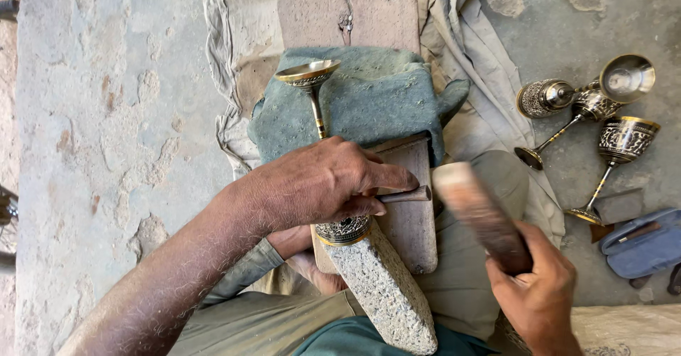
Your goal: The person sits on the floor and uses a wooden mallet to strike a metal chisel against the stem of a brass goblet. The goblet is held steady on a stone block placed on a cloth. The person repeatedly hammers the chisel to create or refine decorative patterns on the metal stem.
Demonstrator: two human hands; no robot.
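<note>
Containers first: goblet (323, 125) under my left hand (319, 182), lying on its side across the wood block (411, 214). Round foot points away from me, resting on green cloth (376, 101); thin brass stem runs back to the cup, which sits at near end against the grey stone (383, 285). Can't see inside the cup, mouth hidden by the stone. Cup band: dark ground w/ fine silvery pattern, brass rim. Foot plain brass, shallow dish shape.

Left hand clenched over the cup & around a small metal punch (408, 195), tip sticking out to the right past my fingers, lying across the block.

Right hand (543, 292) closed tight on a wooden mallet (479, 214); head blurred, just right of the punch tip, not touching as far as I can tell.

Floor, far right: cluster of other goblets (589, 104), same dark-and-silver pattern. One upright-ish w/ open mouth facing up, inside looks bare & shiny. One lying on side, another tipped, one (617, 147) standing slanted on its foot. All touching or just beside each other, well apart from the block.

Near those: blue pouch (642, 246) on the floor, something thin lying on it, can't tell what. Pale sheet (241, 37) spread under block & cloth. Concrete floor (106, 115), cracked.
</note>
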